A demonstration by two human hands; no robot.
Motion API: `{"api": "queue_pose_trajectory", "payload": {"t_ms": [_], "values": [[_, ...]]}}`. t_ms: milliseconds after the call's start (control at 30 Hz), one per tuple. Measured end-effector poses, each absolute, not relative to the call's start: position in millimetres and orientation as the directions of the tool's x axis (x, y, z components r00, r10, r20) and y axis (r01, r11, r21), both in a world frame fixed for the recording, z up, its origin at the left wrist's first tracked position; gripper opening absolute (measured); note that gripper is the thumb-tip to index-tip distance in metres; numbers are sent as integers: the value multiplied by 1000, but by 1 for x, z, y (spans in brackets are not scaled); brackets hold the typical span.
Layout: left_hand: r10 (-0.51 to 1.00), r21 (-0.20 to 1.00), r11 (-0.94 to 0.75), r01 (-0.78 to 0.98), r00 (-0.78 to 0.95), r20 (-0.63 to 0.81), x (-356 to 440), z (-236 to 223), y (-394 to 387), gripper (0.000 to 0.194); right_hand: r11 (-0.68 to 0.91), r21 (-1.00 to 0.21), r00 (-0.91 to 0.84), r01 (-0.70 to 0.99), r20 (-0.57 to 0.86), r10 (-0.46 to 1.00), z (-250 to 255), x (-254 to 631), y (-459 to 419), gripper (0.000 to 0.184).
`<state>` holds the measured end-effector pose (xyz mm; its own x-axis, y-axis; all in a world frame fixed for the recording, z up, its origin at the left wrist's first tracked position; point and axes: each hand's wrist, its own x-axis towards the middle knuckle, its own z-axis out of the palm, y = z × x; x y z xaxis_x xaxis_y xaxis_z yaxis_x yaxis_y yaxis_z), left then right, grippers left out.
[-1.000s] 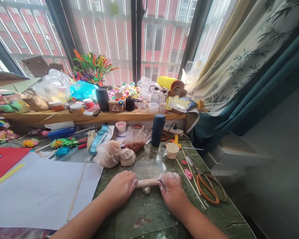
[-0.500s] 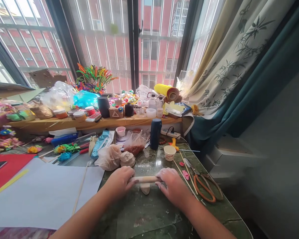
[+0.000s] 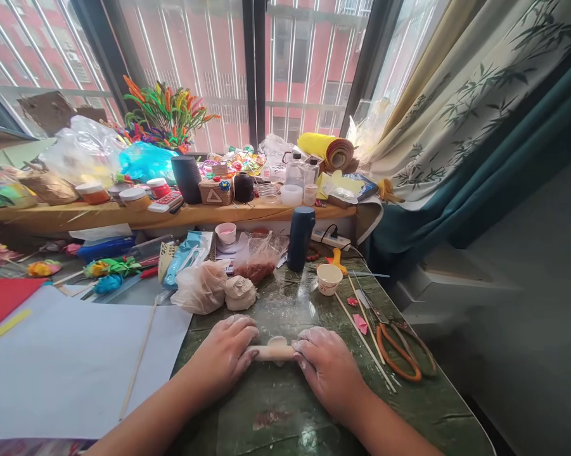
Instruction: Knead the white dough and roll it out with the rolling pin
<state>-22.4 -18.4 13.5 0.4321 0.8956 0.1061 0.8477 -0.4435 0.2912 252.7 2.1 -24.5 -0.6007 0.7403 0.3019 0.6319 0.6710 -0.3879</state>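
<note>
A short pale wooden rolling pin lies crosswise over a small flat piece of clay, which shows at its far edge and slightly at the near edge. My left hand is closed around the pin's left end. At the other end, my right hand grips it with bent fingers. Whitish dust or clay coats the fingers of both hands. Just beyond my left hand sits a lump of pale clay, beside a crumpled plastic bag.
Scissors with orange handles, thin wooden sticks and a paper cup lie to the right. A dark blue cylinder stands behind. White paper covers the left side. Jars and craft items crowd the windowsill.
The pin has rolled toward me across the clay, so the clay now shows mostly beyond it rather than on the near side. The head view has tilted down.
</note>
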Motion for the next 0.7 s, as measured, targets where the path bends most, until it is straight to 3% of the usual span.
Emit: {"api": "queue_pose_trajectory", "payload": {"t_ms": [100,233,467,700], "values": [[906,284,-423,861,395,152,-25,8,-10,30,679,-372,-614,633,293,733,-22,251,8,21],[940,286,-339,896,316,126,-24,2,1,25,613,-315,-577,725,207,790,-18,245,18,19],[963,224,-263,939,269,4,-13,14,9,23,567,-276,-562,776,106,820,-15,242,30,46],[941,111,-332,937,320,111,-13,12,-14,20,587,-246,-590,771,73,804,-13,243,11,55]]}}
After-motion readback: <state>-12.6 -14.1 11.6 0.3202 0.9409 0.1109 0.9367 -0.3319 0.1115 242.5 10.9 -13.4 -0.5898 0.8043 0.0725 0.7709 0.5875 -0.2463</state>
